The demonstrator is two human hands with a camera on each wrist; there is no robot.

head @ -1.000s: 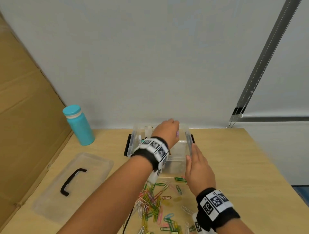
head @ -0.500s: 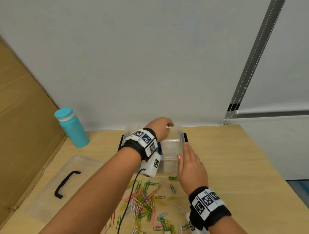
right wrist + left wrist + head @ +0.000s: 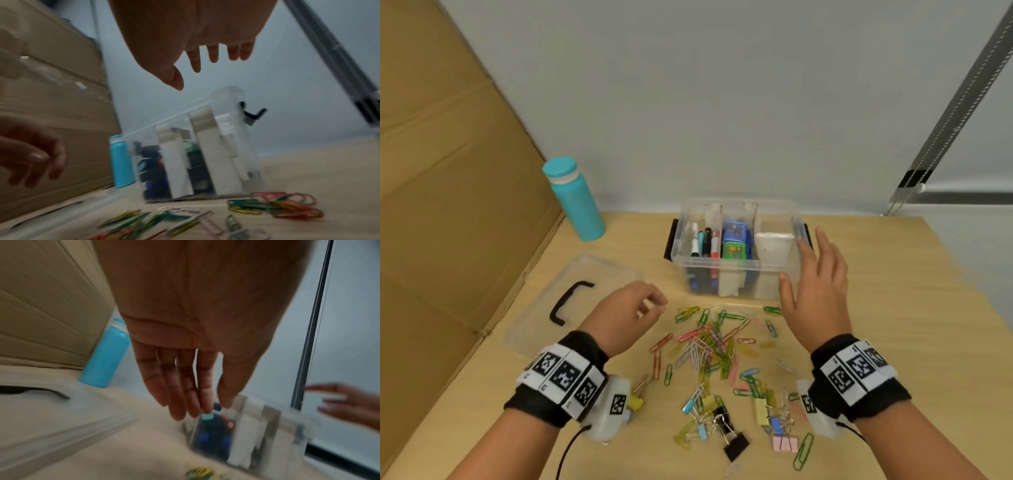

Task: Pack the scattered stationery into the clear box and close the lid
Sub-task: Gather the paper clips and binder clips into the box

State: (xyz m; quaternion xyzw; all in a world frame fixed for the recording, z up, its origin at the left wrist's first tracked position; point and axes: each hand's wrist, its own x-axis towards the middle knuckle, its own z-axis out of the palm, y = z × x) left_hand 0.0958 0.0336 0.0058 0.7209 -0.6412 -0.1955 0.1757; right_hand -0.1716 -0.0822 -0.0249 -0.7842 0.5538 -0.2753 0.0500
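Wooden table [image 3: 893, 308] carries scattered paper clips [image 3: 709, 342] before the clear box [image 3: 736, 270]; my left hand [image 3: 630, 315] hangs loosely curled, empty, right hand [image 3: 818, 291] spread flat, empty.

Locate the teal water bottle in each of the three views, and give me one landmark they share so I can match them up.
Head view: the teal water bottle stands upright at the table's far left, beside the cardboard.
Left wrist view: it shows left of centre, leaning in the picture, behind the left hand.
Right wrist view: only a strip shows, just left of the clear box.
Shared landmark: the clear box.
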